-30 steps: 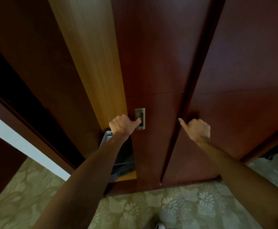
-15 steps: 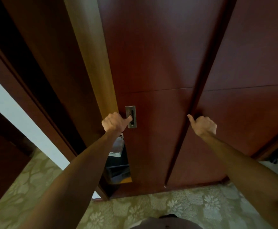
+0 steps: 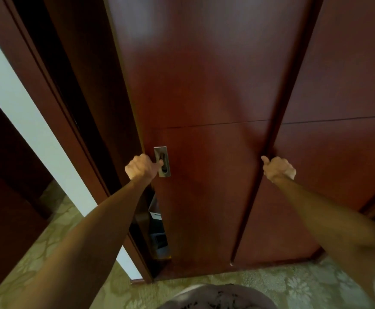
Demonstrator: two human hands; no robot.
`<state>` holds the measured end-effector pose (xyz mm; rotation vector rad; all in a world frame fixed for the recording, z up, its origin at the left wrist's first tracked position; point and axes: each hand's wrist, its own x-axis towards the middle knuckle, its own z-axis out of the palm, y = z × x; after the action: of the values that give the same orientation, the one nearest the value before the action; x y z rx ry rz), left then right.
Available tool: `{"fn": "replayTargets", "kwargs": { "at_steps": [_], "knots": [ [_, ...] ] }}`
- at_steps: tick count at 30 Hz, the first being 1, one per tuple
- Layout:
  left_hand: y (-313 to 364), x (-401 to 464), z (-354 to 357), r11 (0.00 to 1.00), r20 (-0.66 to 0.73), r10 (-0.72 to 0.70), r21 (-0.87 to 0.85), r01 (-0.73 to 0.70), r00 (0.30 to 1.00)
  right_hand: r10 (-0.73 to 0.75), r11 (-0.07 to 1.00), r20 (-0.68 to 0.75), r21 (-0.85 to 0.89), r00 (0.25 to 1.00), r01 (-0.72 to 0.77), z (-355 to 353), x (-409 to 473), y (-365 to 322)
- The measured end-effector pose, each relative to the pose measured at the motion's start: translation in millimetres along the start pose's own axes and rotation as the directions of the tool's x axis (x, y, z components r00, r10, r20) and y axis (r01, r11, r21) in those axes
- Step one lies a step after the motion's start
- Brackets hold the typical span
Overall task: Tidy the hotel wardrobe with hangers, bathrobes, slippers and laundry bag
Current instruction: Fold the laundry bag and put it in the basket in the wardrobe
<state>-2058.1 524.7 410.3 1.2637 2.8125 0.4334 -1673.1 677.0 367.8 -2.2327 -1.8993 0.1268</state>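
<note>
Left hand [image 3: 142, 166] curled shut with fingertips hooked in the metal pull [image 3: 162, 161], right hand [image 3: 278, 167] in a fist just right of it on the door edge [image 3: 263, 186] — best slid slowly, evenly, wardrobe door [image 3: 204, 97] nearly shut, a thin gap [image 3: 158, 228] left of the pull.

Floral beige carpet [image 3: 271, 284], white wall [image 3: 26, 112], possibly a dark doorway.
</note>
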Motion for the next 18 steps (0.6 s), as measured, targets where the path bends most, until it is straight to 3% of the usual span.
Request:
{"fn": "replayTargets", "kwargs": {
  "at_steps": [18],
  "knots": [
    [-51.5, 18.2, -11.5, 0.999, -0.096, -0.044, 0.007, 0.045, 0.994, 0.059, 0.994, 0.020, 0.087, 0.998, -0.061, 17.3, 18.9, -3.5]
  ]
}}
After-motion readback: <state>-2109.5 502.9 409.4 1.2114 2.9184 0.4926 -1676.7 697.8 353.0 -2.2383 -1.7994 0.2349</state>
